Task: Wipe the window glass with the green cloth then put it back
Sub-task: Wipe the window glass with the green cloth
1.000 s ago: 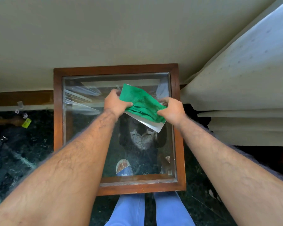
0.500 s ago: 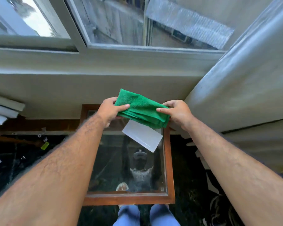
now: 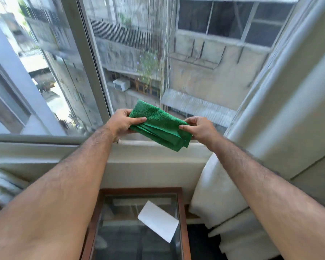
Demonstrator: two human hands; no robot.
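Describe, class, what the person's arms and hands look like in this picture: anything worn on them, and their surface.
Both forearms are bare up to the frame's edge, with no sleeve showing, and carry dark hair along their length. The left hand and the right hand wear no gloves. No watch, bracelet or ring shows on either wrist or on the visible fingers.

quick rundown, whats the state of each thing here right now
green cloth: folded, held up in front of the window glass, off the table
left hand: shut on the cloth's left end
right hand: shut on the cloth's right end
window glass: closed as far as it shows, cloth not clearly touching it
glass-topped table: below, bears a white sheet
white sheet: lying flat on the table glass
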